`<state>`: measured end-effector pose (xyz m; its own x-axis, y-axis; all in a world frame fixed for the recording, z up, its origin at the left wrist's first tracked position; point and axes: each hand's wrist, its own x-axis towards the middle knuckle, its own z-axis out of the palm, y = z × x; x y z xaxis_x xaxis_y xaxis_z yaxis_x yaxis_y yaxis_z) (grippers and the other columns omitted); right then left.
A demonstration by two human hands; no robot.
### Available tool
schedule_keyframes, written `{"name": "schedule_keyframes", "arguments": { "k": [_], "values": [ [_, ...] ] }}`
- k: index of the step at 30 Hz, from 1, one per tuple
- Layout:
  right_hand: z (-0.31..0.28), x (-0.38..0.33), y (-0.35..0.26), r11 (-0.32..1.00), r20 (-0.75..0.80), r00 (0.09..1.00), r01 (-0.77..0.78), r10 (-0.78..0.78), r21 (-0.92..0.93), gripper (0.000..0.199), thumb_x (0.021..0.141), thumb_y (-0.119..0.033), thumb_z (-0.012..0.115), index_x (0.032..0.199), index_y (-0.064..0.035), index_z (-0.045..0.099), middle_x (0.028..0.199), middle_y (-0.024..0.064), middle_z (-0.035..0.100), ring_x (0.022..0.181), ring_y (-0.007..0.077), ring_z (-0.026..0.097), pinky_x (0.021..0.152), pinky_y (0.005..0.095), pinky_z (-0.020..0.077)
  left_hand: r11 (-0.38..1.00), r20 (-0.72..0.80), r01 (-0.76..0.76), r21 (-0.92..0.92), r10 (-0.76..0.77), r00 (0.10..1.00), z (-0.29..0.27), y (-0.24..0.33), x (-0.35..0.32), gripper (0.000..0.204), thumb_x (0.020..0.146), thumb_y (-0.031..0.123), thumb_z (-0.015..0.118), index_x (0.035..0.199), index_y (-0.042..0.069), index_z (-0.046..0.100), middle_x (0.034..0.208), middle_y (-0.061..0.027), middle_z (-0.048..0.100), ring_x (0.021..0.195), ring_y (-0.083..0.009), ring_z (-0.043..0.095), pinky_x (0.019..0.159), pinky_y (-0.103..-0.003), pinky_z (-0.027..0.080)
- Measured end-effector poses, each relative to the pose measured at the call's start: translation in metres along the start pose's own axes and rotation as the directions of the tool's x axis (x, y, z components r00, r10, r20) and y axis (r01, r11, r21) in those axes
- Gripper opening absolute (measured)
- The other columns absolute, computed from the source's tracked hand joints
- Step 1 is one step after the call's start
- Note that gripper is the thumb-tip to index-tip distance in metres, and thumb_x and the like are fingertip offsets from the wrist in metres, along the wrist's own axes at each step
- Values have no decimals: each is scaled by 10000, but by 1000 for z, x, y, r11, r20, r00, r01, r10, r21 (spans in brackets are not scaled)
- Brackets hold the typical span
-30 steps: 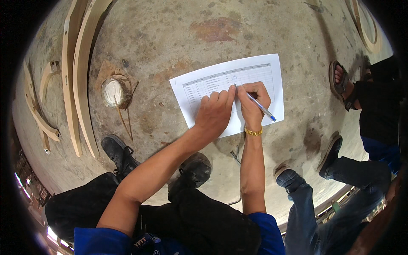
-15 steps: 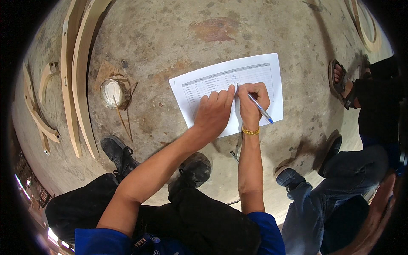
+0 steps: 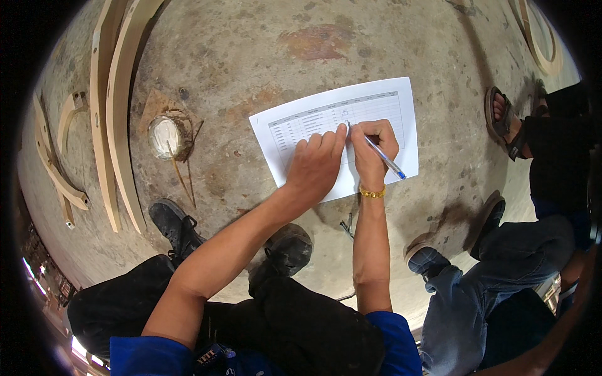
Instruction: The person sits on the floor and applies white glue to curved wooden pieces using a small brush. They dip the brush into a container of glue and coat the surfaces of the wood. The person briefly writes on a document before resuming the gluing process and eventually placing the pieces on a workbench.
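A white sheet of paper [image 3: 408, 125] with a printed table lies on the concrete floor. My left hand [image 3: 313, 166] rests flat on its lower left part, fingers stretched toward the middle of the table. Close beside those fingertips, my right hand [image 3: 374, 150] grips a ballpoint pen [image 3: 390, 163] with a clear barrel and blue end. The pen's tip meets the paper near small handwritten marks in one column. A yellow bracelet [image 3: 372, 193] circles my right wrist.
Left of the paper stands a round container of white paste [image 3: 166, 136] with a thin stick [image 3: 182, 178] in it. Long curved wooden pieces [image 3: 119, 125] and smaller ones [image 3: 63, 182] lie farther left. At right are people's feet, one in a sandal [image 3: 501, 122], one in a dark shoe [image 3: 427, 262].
My right hand and the pen have shifted very slightly to the right. My left hand stays in place. At the lower right, another person's arm has moved.
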<state>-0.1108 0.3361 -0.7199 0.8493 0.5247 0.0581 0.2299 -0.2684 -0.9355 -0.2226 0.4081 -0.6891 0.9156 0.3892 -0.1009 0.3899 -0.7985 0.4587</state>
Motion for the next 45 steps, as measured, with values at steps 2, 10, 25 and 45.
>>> {"name": "schedule_keyframes", "arguments": {
  "k": [2,10,25,45],
  "values": [
    [3,-2,1,998,-40,998,-49,51,49,158,725,43,679,689,-29,543,695,36,562,581,85,483,513,237,395,1000,-2,-6,1,6,1000,0,0,0,586,735,37,559,1300,-74,455,824,-82,485,726,-203,501,581,-325,362],
    [3,-1,0,995,-34,997,-72,74,65,160,722,43,678,680,-30,542,698,32,565,587,79,482,513,230,390,1000,-9,-15,25,16,1000,-1,-1,0,591,732,40,554,1300,-84,450,826,-86,490,725,-206,503,581,-324,371],
    [6,-1,0,999,-101,994,-33,35,17,157,727,47,669,693,-33,538,696,31,564,593,81,490,522,232,399,1000,25,-1,-10,1,1000,-3,2,3,596,723,30,563,1297,-83,450,828,-92,489,736,-216,509,593,-330,383],
    [-61,4,-57,825,-76,950,-302,304,-477,325,775,-279,671,890,13,587,683,136,611,615,271,593,616,364,485,937,113,-222,-270,260,959,-27,-8,3,568,739,-22,516,1289,-125,418,982,-243,506,921,-376,493,813,-444,419]
  ]
}}
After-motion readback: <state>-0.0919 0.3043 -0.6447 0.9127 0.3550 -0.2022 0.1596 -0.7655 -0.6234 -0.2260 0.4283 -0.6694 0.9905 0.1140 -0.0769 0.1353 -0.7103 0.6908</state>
